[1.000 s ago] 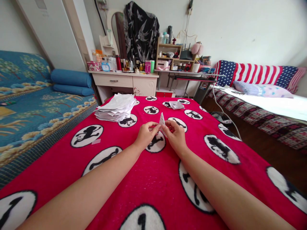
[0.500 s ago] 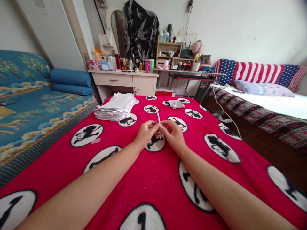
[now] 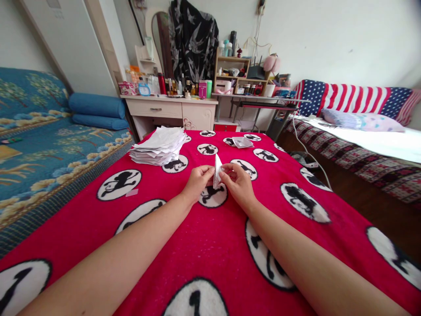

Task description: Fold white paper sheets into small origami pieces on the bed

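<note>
Between my hands a small piece of folded white paper (image 3: 218, 170) stands upright, narrow and pointed at the top. My right hand (image 3: 239, 181) pinches its right side between thumb and fingers. At its left edge, my left hand (image 3: 198, 180) is closed, with thumb and fingertips pressed on the paper. Both hands are just above the red blanket (image 3: 197, 245) with white ovals and black monkey figures. The paper's lower part and some fingertips are partly hidden.
A stack of white papers (image 3: 158, 149) lies at the far left of the blanket. Far right sits a shallow clear tray (image 3: 242, 142). A small pale slip (image 3: 132, 192) lies left of my hands. Behind stands a cluttered dresser (image 3: 167, 109).
The folded paper, seen almost edge-on before, now shows a wider triangular face. My left hand has shifted slightly left, opening a little space between the two hands.
</note>
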A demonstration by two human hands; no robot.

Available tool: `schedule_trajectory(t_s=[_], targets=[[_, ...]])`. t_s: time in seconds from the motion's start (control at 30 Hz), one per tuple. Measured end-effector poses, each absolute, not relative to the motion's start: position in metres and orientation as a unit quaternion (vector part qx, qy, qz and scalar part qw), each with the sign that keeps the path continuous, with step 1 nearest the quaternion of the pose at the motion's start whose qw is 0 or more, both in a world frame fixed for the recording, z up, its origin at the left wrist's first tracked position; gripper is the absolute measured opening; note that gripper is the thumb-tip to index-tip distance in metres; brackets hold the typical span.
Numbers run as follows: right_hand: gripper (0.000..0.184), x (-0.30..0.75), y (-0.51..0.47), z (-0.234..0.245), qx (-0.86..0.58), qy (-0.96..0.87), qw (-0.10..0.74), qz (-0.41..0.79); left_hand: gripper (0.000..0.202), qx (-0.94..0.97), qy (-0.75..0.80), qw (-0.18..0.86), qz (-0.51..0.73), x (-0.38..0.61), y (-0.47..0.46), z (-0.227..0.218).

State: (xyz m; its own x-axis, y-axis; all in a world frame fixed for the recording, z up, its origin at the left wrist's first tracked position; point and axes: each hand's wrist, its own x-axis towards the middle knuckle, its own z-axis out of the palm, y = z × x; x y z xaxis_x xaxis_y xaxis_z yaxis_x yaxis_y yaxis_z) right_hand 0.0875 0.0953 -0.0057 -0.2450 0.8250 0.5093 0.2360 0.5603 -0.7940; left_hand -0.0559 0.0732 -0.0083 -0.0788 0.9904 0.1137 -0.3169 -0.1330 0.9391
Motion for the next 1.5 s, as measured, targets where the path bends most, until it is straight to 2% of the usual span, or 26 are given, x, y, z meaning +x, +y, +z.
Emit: schedule_trajectory(t_s=[0.2, 0.4, 0.5, 0.6, 0.73, 0.87, 0.97, 1.1, 1.27, 1.37, 1.43, 1.5], targets=[[0.03, 0.086, 0.095, -0.006, -0.376, -0.742, 0.486, 0.268, 0.033, 0.5, 0.411, 0.454, 0.612, -0.054, 0.078, -0.018], [0.01, 0.084, 0.095, -0.007, -0.395, -0.743, 0.488, 0.232, 0.017, 0.58, 0.471, 0.303, 0.591, -0.048, 0.075, -0.019], [0.001, 0.084, 0.096, -0.007, -0.399, -0.747, 0.495, 0.196, 0.021, 0.611, 0.513, 0.194, 0.571, -0.05, 0.073, -0.017], [0.004, 0.085, 0.096, -0.007, -0.404, -0.741, 0.506, 0.178, 0.028, 0.624, 0.56, 0.084, 0.539, -0.053, 0.07, -0.013], [0.004, 0.083, 0.093, -0.007, -0.395, -0.76, 0.491, 0.161, 0.028, 0.645, 0.577, 0.025, 0.501, -0.054, 0.066, -0.008], [0.006, 0.081, 0.094, -0.011, -0.39, -0.781, 0.464, 0.15, 0.027, 0.659, 0.568, 0.031, 0.493, -0.055, 0.066, -0.009], [0.014, 0.082, 0.098, -0.013, -0.397, -0.789, 0.442, 0.154, 0.032, 0.679, 0.551, 0.042, 0.484, -0.056, 0.068, -0.013], [0.019, 0.087, 0.101, -0.012, -0.403, -0.775, 0.455, 0.172, 0.028, 0.671, 0.548, 0.072, 0.494, -0.06, 0.072, -0.016], [0.012, 0.091, 0.101, -0.009, -0.409, -0.724, 0.467, 0.302, 0.031, 0.64, 0.505, 0.208, 0.54, -0.064, 0.078, -0.016], [0.009, 0.093, 0.103, -0.007, -0.423, -0.66, 0.47, 0.406, 0.05, 0.625, 0.448, 0.291, 0.569, -0.064, 0.078, -0.013], [0.006, 0.094, 0.105, -0.005, -0.43, -0.623, 0.464, 0.461, 0.059, 0.622, 0.416, 0.308, 0.587, -0.064, 0.076, -0.011], [0.005, 0.096, 0.106, -0.004, -0.437, -0.599, 0.459, 0.49, 0.049, 0.646, 0.401, 0.281, 0.585, -0.065, 0.074, -0.009]])
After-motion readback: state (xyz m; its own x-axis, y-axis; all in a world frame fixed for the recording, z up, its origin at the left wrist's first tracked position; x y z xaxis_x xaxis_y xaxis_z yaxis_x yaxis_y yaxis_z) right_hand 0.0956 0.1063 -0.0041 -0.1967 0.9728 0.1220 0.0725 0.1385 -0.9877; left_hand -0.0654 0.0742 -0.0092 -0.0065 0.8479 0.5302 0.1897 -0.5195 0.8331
